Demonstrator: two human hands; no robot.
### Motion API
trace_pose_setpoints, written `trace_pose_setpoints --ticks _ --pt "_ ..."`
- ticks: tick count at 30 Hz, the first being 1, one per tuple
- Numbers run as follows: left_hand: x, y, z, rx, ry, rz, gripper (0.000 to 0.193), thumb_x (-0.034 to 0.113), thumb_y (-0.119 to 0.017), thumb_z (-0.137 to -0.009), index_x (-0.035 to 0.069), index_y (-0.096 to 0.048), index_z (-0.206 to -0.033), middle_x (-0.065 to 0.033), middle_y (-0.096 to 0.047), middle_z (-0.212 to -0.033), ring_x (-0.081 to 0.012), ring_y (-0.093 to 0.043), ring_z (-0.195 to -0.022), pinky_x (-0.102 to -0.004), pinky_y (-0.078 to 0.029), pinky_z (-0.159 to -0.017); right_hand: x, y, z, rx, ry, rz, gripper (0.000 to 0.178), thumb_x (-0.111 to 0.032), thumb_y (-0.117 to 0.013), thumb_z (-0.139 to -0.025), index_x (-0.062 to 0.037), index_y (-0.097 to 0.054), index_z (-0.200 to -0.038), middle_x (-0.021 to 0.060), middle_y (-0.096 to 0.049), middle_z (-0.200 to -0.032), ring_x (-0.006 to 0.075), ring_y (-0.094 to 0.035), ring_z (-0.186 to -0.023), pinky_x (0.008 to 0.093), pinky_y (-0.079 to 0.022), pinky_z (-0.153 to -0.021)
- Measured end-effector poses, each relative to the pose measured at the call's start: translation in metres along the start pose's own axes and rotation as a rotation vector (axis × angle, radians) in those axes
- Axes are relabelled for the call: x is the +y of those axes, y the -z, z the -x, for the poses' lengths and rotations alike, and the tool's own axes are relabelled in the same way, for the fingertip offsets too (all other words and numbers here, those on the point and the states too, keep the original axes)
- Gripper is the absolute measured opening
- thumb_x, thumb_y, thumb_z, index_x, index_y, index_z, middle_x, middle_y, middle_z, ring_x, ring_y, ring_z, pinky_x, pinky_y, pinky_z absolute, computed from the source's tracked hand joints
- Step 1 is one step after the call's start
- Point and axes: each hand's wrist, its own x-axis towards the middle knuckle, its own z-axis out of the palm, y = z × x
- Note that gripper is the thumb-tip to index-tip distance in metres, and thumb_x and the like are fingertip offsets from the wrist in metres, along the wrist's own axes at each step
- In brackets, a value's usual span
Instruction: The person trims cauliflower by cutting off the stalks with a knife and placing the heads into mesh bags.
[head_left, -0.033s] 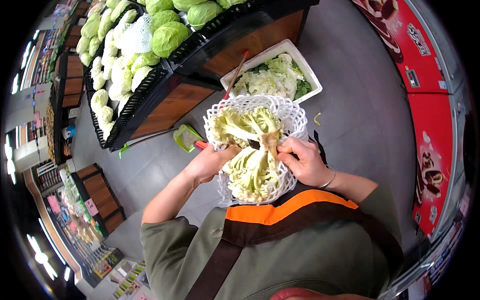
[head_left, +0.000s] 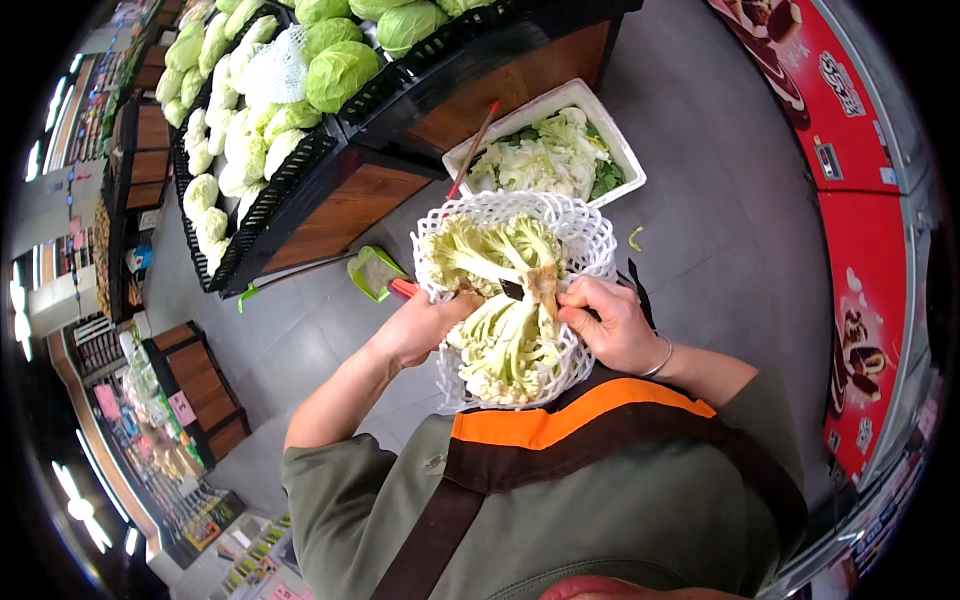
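Cream cauliflower (head_left: pixel 515 325), left hand (head_left: pixel 430 328) gripping, right hand (head_left: pixel 605 318) curled beside stem (head_left: pixel 541 290)

The cauliflower (head_left: pixel 505 372) looked rough and knobbly at its florets and matt throughout, and the white netting (head_left: pixel 592 235) about it appeared to be foam plastic. Smooth wood-grained panels (head_left: pixel 340 218) faced the display stand (head_left: pixel 385 162), whose upper edge carried matt black plastic lattice (head_left: pixel 268 206). I saw matt cloth in the apron (head_left: pixel 565 447), shiny metal in the bracelet (head_left: pixel 662 359), white foam along the box's rim (head_left: pixel 627 163), green plastic in the dustpan (head_left: pixel 376 272), glossy red on the freezer (head_left: pixel 860 245).
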Motion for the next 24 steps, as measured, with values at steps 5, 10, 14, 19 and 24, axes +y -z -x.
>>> trace_pose_setpoints --ticks 5,10,14,19,24 --pt "-0.005 -0.028 0.004 0.116 0.049 0.049 0.033 0.009 -0.056 -0.092 -0.002 -0.054 -0.123 -0.0070 -0.062 -0.116 -0.0138 -0.058 -0.101 -0.0299 -0.049 -0.085 0.016 0.030 0.003 -0.073 0.057 0.043 0.011 0.002 -0.065 -0.083 0.0018 -0.054 -0.082 0.0132 -0.059 -0.077 0.0263 -0.059 -0.067 0.0327 -0.048 -0.062" --pt "0.017 -0.057 0.018 0.276 0.165 -0.001 0.035 0.010 -0.057 -0.091 -0.002 -0.054 -0.124 -0.0074 -0.062 -0.117 -0.0137 -0.058 -0.102 -0.0286 -0.049 -0.085 0.035 0.040 -0.002 -0.092 0.191 -0.005 0.013 0.001 -0.066 -0.083 0.0008 -0.053 -0.084 0.0144 -0.060 -0.080 0.0266 -0.060 -0.068 0.0318 -0.048 -0.062" --pt "0.014 -0.049 0.018 0.260 0.127 -0.060 0.036 0.012 -0.057 -0.092 -0.002 -0.054 -0.125 -0.0067 -0.062 -0.116 -0.0128 -0.059 -0.099 -0.0280 -0.049 -0.083 0.053 0.056 -0.030 -0.245 0.435 -0.033 0.015 0.001 -0.066 -0.082 -0.0003 -0.051 -0.085 0.0142 -0.060 -0.080 0.0270 -0.059 -0.061 0.0316 -0.048 -0.052" --pt "0.007 -0.032 0.003 0.146 0.103 -0.171 0.037 0.012 -0.057 -0.092 -0.001 -0.053 -0.126 -0.0063 -0.062 -0.116 -0.0129 -0.059 -0.098 -0.0279 -0.049 -0.082 0.047 0.061 -0.063 -0.454 0.636 -0.007 0.020 0.000 -0.069 -0.078 0.0008 -0.049 -0.081 0.0132 -0.055 -0.079 0.0298 -0.058 -0.061 0.0358 -0.046 -0.051" --pt "-0.002 -0.033 0.010 0.122 -0.047 -0.021 0.033 0.009 -0.056 -0.093 -0.002 -0.054 -0.124 -0.0082 -0.061 -0.118 -0.0156 -0.058 -0.103 -0.0306 -0.048 -0.087 0.014 0.056 -0.049 -0.362 0.363 0.034 0.017 -0.001 -0.068 -0.079 0.0016 -0.052 -0.083 0.0145 -0.050 -0.076 0.0335 -0.056 -0.067 0.0386 -0.045 -0.058"
